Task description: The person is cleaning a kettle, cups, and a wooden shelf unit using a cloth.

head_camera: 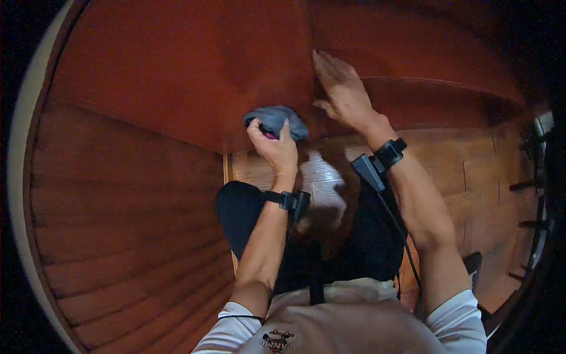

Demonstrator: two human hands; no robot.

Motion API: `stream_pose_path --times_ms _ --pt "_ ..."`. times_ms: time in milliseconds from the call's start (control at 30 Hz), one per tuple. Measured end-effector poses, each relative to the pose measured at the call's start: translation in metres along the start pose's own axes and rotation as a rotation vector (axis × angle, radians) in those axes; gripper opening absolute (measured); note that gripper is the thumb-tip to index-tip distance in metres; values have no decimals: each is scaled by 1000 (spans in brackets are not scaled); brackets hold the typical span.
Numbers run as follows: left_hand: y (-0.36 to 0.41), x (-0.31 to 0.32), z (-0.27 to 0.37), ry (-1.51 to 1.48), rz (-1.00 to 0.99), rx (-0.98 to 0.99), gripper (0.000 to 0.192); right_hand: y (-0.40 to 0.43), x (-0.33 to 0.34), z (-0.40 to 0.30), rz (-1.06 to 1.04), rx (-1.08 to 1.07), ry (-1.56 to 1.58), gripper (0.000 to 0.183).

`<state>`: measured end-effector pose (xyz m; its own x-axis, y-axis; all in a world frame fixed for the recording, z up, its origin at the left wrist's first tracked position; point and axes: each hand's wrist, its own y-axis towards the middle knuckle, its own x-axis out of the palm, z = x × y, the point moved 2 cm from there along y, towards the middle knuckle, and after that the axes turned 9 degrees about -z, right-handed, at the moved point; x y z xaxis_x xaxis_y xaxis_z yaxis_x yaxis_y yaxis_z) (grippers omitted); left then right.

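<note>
A bunched grey cloth is in the grip of my left hand; a small pink patch shows beneath it, between thumb and fingers. The cloth is against or just above a reddish-brown wooden panel; the exact contact cannot be seen. Up and to the right, my right hand holds nothing. Its fingers are stretched out close together with the thumb apart, and the fingertips are at an upright seam of the reddish wood. Whether they press on it is unclear. Each wrist wears a black strap with a small device.
To the left are reddish-brown wooden stairs or slats. A recessed wooden section lies right of my right hand. Plank flooring stretches below, with a bright reflection between my knees. A cable hangs from the right wrist device.
</note>
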<state>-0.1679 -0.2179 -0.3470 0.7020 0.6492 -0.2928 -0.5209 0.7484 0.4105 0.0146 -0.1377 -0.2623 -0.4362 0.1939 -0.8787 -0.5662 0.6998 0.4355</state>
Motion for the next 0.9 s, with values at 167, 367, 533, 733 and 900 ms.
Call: stream_pose_path --times_ms 167,367,533,733,900 --pt "31 -10 88 19 49 296 59 0 6 3 -81 -23 -5 102" --pt "34 11 106 -34 93 467 56 -12 23 10 -68 -21 -25 101" --pt "-28 40 -14 77 -66 183 55 -11 24 5 -130 -39 -2 99" --pt "-56 47 -46 3 -78 -99 56 -9 30 3 -88 -51 -21 101" --pt "-7 24 52 -118 60 77 58 -9 21 2 -115 -9 -16 93"
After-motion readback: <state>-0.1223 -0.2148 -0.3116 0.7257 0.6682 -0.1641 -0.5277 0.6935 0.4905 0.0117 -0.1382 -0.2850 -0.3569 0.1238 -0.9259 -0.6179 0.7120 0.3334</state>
